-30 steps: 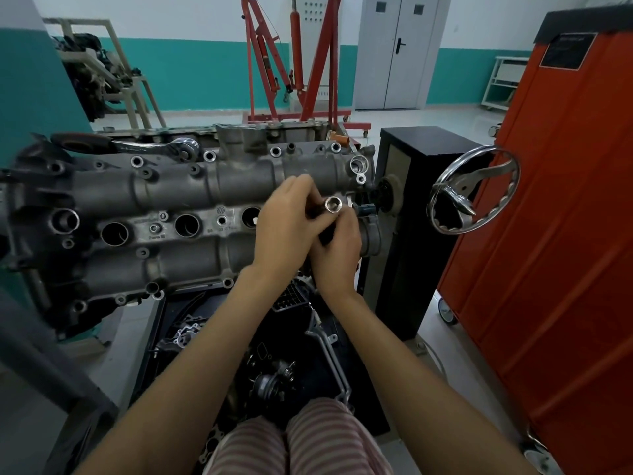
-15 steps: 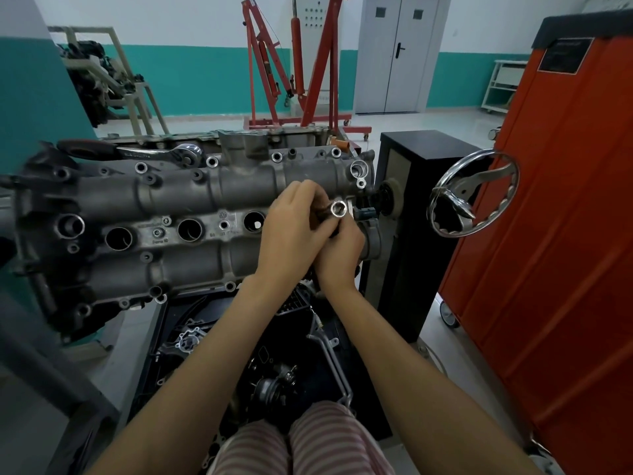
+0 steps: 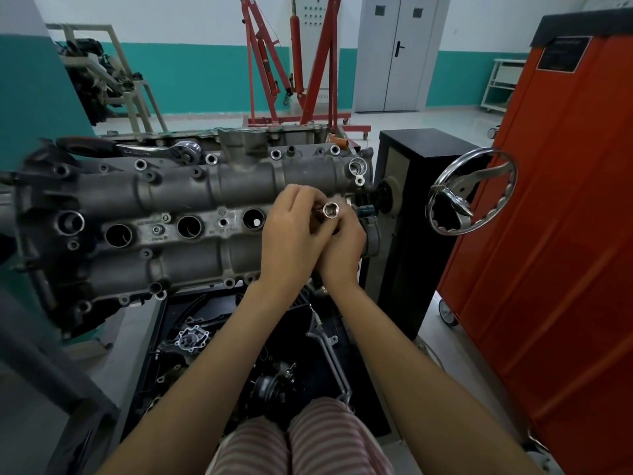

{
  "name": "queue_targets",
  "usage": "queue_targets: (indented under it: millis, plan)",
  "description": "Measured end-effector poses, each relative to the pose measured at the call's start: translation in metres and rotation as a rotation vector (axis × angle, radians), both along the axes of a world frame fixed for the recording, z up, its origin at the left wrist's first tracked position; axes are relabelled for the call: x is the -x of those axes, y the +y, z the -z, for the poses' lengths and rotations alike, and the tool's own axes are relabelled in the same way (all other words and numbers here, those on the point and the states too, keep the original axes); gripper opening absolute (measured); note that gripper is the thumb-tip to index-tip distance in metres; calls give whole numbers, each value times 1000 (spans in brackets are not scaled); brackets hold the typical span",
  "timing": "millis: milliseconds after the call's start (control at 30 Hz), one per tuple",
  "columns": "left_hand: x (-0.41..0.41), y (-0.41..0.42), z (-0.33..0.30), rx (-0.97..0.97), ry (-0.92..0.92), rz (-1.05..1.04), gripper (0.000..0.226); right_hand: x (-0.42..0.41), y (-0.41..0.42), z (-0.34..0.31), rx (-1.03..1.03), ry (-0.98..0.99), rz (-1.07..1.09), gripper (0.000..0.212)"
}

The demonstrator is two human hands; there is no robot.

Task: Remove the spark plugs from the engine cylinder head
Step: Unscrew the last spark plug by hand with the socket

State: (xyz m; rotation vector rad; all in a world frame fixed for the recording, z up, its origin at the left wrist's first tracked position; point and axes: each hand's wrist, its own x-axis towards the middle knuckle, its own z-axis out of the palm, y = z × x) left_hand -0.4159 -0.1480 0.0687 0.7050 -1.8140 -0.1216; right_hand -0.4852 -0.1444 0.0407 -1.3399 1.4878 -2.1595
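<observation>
Spark plugs: none plainly visible. Grey cast-aluminium cylinder head [image 3: 191, 200] on stand; three dark plug wells gape, fourth hidden behind hands. Left hand [image 3: 291, 234] and right hand [image 3: 342, 248] grip chrome socket [image 3: 331, 210], possibly holding a plug. Chrome ratchet [image 3: 154, 150] rests atop.

Left hand [image 3: 291, 234] and right hand [image 3: 342, 248] gripping a socket [image 3: 331, 210] over the cylinder head [image 3: 178, 197], beside open plug wells.

- cylinder head [image 3: 178, 190]: dull grey cast metal, rough, grimy
- socket [image 3: 331, 210]: bright polished metal
- handwheel [image 3: 471, 192]: shiny chrome
- cabinet [image 3: 561, 234]: smooth orange painted metal
- trousers [image 3: 301, 443]: striped cloth
</observation>
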Motion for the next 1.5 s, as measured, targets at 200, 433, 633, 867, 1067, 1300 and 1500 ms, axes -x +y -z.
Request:
queue_targets:
  millis: [200, 433, 633, 867, 1067, 1300, 1500]
  plan:
    - [-1, 6, 11, 79, 22, 56, 27, 4, 5, 5, -13, 137, -24, 16]
    - [-4, -1, 1, 9, 112, 38, 19, 4, 1, 6, -62, 29, 34, 15]
    - [-7, -3, 16, 38, 83, 100, 28, 8, 4, 9, -11, 244, 34, 11]
    - [-7, -6, 5, -13, -82, 240, 43, 12, 6, 8, 6, 296, -58, 14]
    - [-5, -3, -1, -16, -6, 76, 9, 13, 8, 7, -71, 153, -65, 28]
    - [-7, -13, -22, -51, -333, -154, 44, 9, 22, 0, 12, -31, -38, 27]
    - [1, -10, -33, -243, -541, -356, 46, 9, 26, -4, -72, -95, -23, 29]
